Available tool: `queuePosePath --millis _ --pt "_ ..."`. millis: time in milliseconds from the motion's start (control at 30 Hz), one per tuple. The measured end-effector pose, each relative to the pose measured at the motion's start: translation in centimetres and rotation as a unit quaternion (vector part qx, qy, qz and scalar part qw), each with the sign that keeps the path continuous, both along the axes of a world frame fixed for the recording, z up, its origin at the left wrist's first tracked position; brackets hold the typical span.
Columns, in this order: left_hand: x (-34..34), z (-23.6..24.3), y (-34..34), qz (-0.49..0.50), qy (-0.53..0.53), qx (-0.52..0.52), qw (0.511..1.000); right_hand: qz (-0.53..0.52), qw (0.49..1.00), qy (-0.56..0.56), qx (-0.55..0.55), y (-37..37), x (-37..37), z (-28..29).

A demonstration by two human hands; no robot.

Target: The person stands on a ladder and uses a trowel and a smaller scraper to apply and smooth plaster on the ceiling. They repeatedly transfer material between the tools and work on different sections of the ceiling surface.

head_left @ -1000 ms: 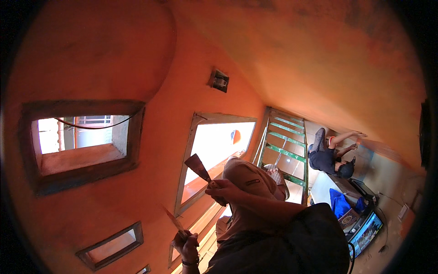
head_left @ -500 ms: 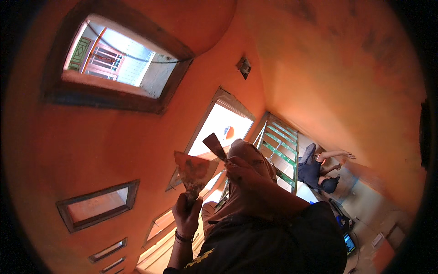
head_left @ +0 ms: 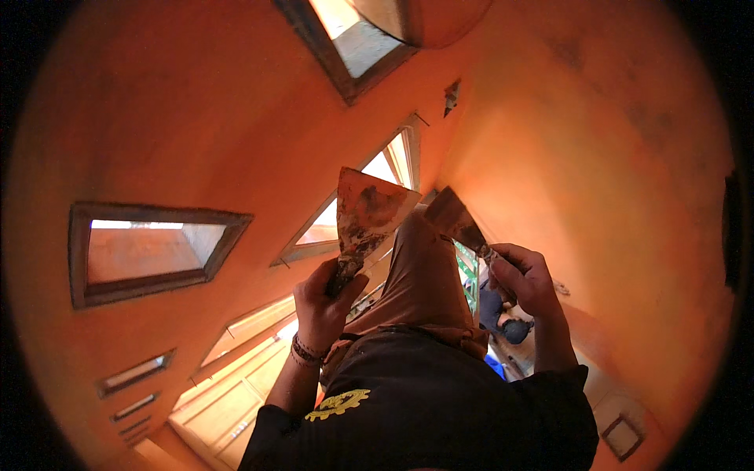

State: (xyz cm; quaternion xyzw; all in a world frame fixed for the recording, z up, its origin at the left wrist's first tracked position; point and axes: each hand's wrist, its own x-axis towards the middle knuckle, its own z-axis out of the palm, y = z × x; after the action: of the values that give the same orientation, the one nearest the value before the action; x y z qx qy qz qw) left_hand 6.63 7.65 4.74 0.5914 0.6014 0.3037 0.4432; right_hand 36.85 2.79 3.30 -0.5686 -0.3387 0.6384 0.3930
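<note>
My left hand (head_left: 320,311) is closed round the short handle of a wide putty knife (head_left: 371,206). Its broad, flaring blade points up and carries smears of reddish-brown material. On the right, my right hand (head_left: 525,279) grips a narrower scraper (head_left: 455,217), whose dark blade slants up and to the left. The two blades are close to each other in front of my raised knee in brown trousers (head_left: 420,275). Part of each handle is hidden by my fingers.
Orange walls (head_left: 196,133) surround me, with several framed openings such as the window at left (head_left: 149,255). Below my right hand, a person in dark clothes (head_left: 493,306) is partly hidden beside a green ladder (head_left: 466,271). A blue item (head_left: 495,366) lies lower down.
My right hand has swung right, away from my leg, with the scraper. The putty knife in my left hand is now higher in view. The view has shifted, and the ladder and other person are more covered.
</note>
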Motion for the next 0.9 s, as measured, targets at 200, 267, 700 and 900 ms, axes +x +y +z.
queuePosePath --millis 200,267,700,900 --pt "-2.2 1.2 -1.3 0.048 -0.039 0.01 0.998 0.075 0.989 -0.114 0.051 1.9 -2.6 3.8" --pt "-3.0 1.1 -1.9 0.062 -0.068 0.01 0.996 0.088 0.982 -0.145 0.084 2.5 -3.5 4.1" --pt "-6.4 2.4 -4.4 0.042 0.002 0.118 0.992 0.181 0.937 -0.248 0.167 4.8 -6.5 6.1" --pt "-6.2 3.3 -5.3 0.032 0.055 0.157 0.986 0.159 0.936 -0.211 0.232 4.5 -8.4 5.6"
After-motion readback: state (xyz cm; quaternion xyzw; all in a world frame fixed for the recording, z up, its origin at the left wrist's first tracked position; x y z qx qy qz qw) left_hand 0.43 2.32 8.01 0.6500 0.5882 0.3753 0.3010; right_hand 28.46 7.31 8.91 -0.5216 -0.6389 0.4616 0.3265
